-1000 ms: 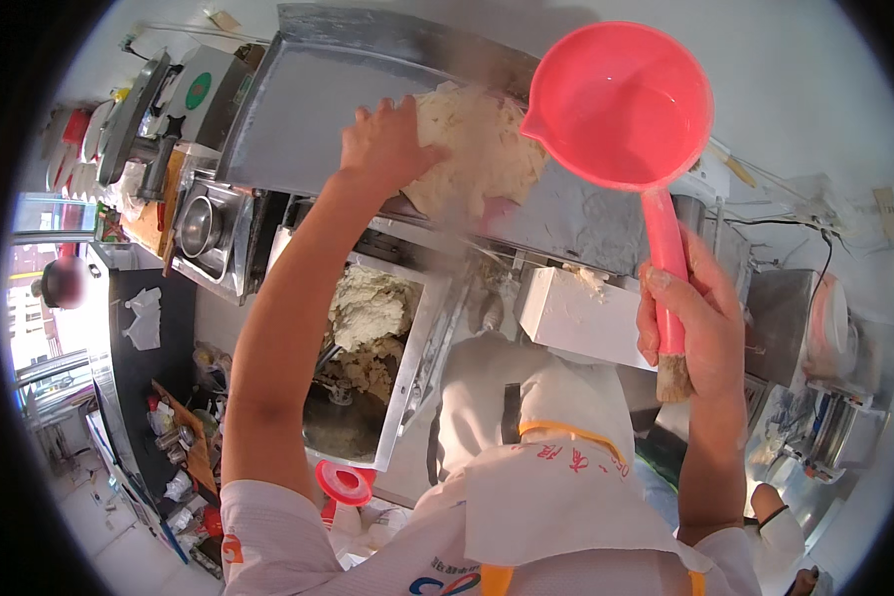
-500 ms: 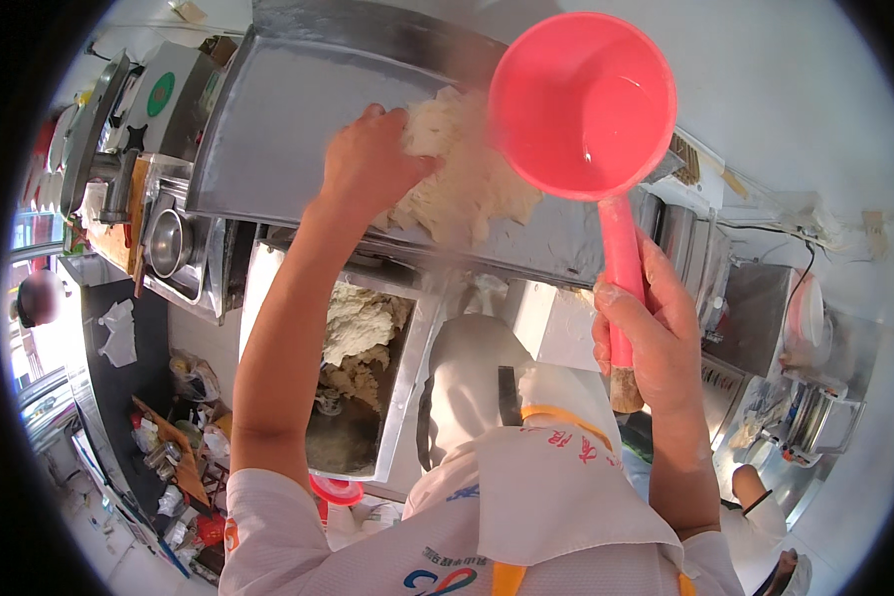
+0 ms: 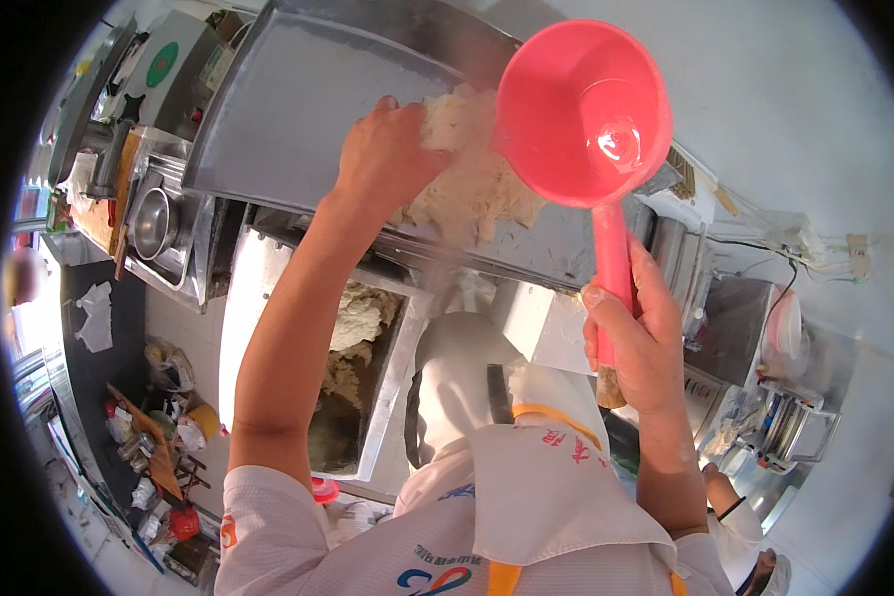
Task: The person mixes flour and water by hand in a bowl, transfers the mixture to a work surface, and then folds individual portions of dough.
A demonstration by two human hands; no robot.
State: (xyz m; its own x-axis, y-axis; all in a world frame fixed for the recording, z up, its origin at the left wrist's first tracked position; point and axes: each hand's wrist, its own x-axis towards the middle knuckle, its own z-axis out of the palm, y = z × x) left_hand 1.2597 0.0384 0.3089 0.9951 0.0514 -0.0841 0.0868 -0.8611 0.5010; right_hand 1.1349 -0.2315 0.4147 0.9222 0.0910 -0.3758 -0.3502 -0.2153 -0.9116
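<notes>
My right hand [image 3: 643,343] is wrapped round the handle of a pink plastic water dipper [image 3: 556,89], held up over the right part of the steel worktop [image 3: 298,119]. A little clear liquid with a bright glint lies in the dipper's bowl. On the worktop sits a heap of pale, ragged dough [image 3: 477,194], partly blurred by a haze. My left hand [image 3: 392,149] is at the heap's left edge, fingers curled and thumb against the dough, gripping it; some fingertips are hidden.
Below the worktop is a steel-rimmed mixing trough [image 3: 392,397] with more dough [image 3: 361,318] inside. Left of the worktop, a round steel bowl [image 3: 154,223] rests in a sink. A dark counter [image 3: 94,372] stands farther left. Another person's arm [image 3: 722,492] shows at the lower right.
The view has shifted slightly. My left hand has moved a little to the right on the dough. The dipper stays raised, and its liquid now shows ripples and a brighter glint.
</notes>
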